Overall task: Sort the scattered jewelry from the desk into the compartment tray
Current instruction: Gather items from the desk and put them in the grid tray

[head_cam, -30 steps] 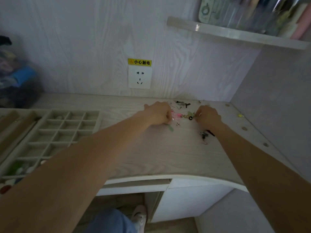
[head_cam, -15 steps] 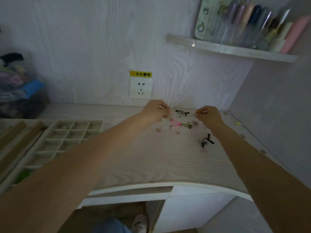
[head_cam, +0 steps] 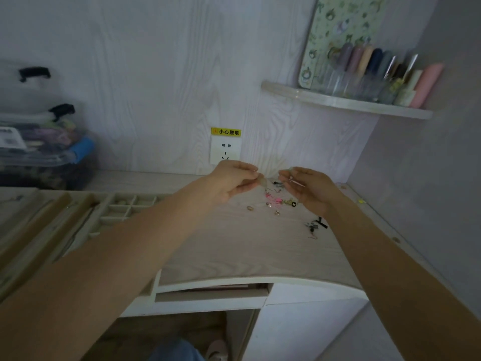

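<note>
Small scattered jewelry pieces, pink, gold and black (head_cam: 276, 201), lie on the pale wood-grain counter (head_cam: 234, 251) just below both raised hands, the left grip (head_cam: 235, 179) and right grip (head_cam: 307, 187) each pinched on something tiny and blurred, the beige compartment tray (head_cam: 125, 208) far left.

home bedroom | desk (head_cam: 234, 246) | wall shelf (head_cam: 346, 102) | storage bins (head_cam: 39, 152)
</note>
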Tool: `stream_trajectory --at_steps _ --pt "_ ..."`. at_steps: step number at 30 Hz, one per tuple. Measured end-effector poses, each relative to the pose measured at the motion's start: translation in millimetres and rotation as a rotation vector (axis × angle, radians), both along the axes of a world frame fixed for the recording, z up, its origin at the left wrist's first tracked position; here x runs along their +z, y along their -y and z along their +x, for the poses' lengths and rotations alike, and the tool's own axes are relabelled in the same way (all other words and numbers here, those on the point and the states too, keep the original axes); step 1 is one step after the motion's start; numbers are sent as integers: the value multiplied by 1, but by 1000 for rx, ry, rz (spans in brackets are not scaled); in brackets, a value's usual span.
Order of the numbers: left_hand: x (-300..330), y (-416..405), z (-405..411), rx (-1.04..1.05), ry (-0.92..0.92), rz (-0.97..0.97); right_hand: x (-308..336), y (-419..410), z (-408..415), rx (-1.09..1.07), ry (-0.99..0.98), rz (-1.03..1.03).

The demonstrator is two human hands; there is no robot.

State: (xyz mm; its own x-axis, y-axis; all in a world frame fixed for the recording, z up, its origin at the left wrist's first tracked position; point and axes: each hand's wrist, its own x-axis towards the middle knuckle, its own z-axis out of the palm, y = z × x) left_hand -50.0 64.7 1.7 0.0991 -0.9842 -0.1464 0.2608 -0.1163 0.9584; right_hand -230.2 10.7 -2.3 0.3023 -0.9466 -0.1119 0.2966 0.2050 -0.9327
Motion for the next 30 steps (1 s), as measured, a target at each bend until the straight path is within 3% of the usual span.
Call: stream_trajectory --at_steps 7,13,18,30 --pt "12 -44 19 26 80 -115 17 -46 37 122 -64 -15" --pt "21 -85 33 144 248 -264 25 -97 67 270 -277 -251" --pt "24 -126 55 79 201 -294 29 -126 83 257 -312 -342" --pt "11 -209 115 143 342 -114 14 -189 124 337 -446 -454"
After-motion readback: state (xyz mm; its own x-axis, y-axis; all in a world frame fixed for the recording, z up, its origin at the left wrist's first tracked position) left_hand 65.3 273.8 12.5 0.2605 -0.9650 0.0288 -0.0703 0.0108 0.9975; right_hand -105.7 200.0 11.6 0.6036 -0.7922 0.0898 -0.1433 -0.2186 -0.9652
